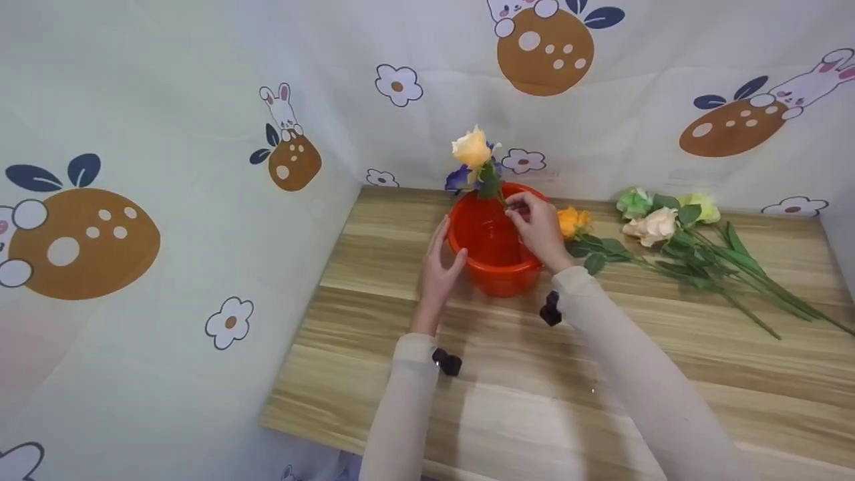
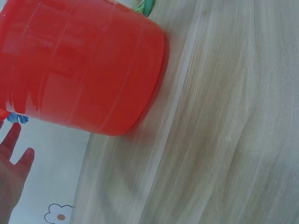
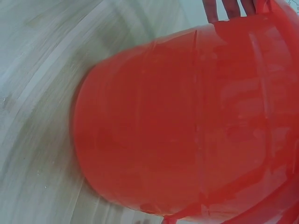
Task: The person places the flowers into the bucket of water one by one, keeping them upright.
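A red plastic bucket [image 1: 497, 277] stands upright on the wooden table. My right hand [image 1: 538, 227] pinches the stem of a pale peach rose [image 1: 472, 148] over the bucket's opening, the bloom pointing up. At the left rim is my left hand [image 1: 442, 274], fingers extended along the bucket's side; in the left wrist view this hand [image 2: 11, 168] shows at the edge, beside the bucket [image 2: 84, 65]. Fingers [image 3: 231, 8] show past the bucket [image 3: 177, 121] in the right wrist view. A blue-purple flower [image 1: 458, 179] shows behind the rose at the back rim; its stem is hidden.
Right of the bucket lies an orange flower [image 1: 573, 222]. Farther right, a light pink rose [image 1: 651, 227], a green flower [image 1: 634, 202] and a yellow-green flower [image 1: 701, 206] lie with long stems across the table [image 1: 374, 267]. A printed cloth [image 1: 441, 40] hangs behind and at left.
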### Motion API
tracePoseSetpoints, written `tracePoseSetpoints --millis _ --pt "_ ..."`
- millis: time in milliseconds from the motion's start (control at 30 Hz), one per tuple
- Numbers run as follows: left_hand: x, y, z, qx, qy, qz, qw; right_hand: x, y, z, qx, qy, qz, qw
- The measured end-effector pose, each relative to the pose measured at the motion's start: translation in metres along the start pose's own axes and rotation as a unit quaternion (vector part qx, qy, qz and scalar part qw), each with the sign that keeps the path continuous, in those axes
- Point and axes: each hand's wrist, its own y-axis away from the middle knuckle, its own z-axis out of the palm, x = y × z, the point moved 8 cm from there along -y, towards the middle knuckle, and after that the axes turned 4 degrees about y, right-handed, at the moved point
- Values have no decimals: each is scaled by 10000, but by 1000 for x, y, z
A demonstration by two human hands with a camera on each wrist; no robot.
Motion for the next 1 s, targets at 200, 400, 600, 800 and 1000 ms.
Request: tracePoseSetpoints --millis 200,400,600,800,1000 --pt "-1 0 0 6 -26 15 10000 -3 1 3 -94 114 -88 9999" --pt "-3 0 1 -16 -10 -8 10000 -1 1 4 -146 157 27 9998" --pt "-4 0 0 6 21 -47 10000 -3 2 3 -83 146 -47 9998" --pt "0 0 1 31 -12 206 9998 -6 3 -1 57 42 -282 9996" --pt "0 1 0 57 -40 223 9997 -6 3 -5 6 -418 -318 9986"
